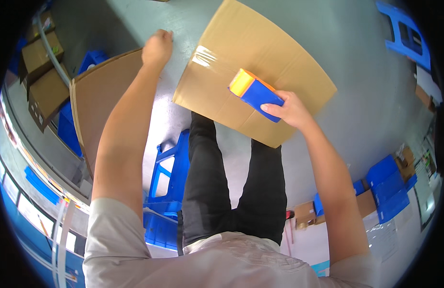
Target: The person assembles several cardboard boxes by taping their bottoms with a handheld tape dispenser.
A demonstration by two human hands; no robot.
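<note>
Nearest, the person's pale shirt fills the lower edge, with black trousers (231, 182) running up the middle toward the floor. To the left of the legs stands a blue plastic stool (166, 192). The right arm reaches up and left from the lower right, and the right hand (290, 110) has its grip wrapped round a blue and orange tape dispenser (254, 92), pressed onto a flat cardboard box (260, 57) that lies tilted over the grey floor (356, 110). A strip of clear tape (205, 56) shines on the box's left part, just left of the dispenser. The left arm stretches farther, nearly straight, and the left hand (157, 48) rests curled on the top edge of a second cardboard sheet (106, 101) standing to the left (whether its grip pinches that edge I cannot tell). Far left, brown cartons (42, 77) sit stacked, their contents hidden. On the right lie blue crates (390, 185).
</note>
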